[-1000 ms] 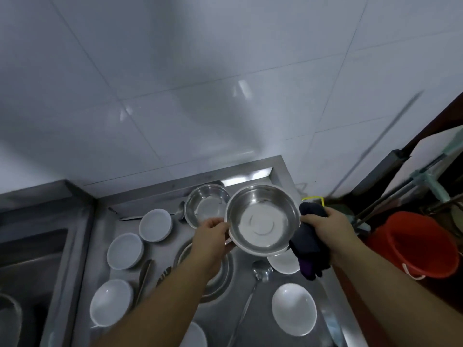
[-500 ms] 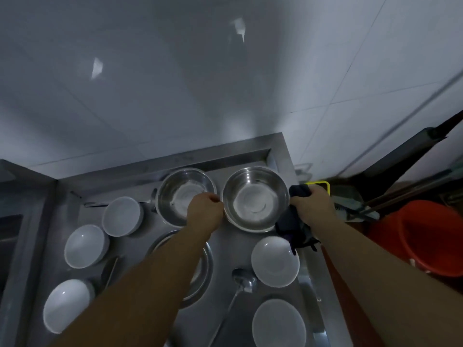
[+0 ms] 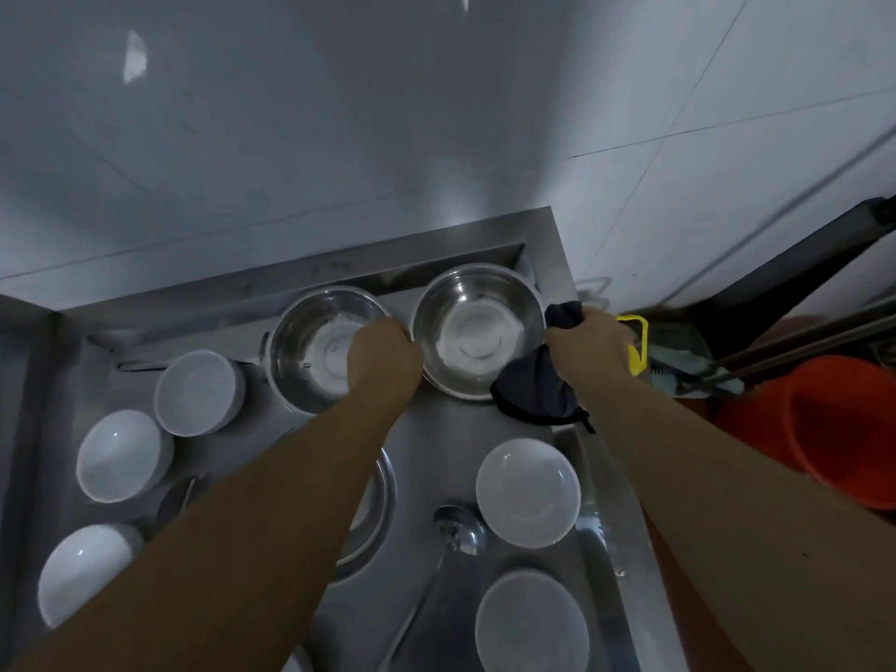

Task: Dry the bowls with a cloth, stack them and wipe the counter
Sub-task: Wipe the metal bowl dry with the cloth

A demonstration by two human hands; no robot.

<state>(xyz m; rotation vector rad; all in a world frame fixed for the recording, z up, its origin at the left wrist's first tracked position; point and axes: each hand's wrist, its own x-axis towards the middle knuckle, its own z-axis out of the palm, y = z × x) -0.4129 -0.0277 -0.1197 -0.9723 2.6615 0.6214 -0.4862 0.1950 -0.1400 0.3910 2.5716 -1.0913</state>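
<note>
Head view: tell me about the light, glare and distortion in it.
Head view: dim and grey overall; bright glare patches on the wall tiles and on the floor of the right steel bowl; wide-angle bending makes the counter edge slant and the forearms look long; the bucket at the right edge is soft; the cloth is nearly black, its folds lost.

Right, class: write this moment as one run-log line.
left hand: grips steel bowl rim | right hand: holds dark cloth at bowl's other side | bowl: back-right of counter | stacked: not yet
</note>
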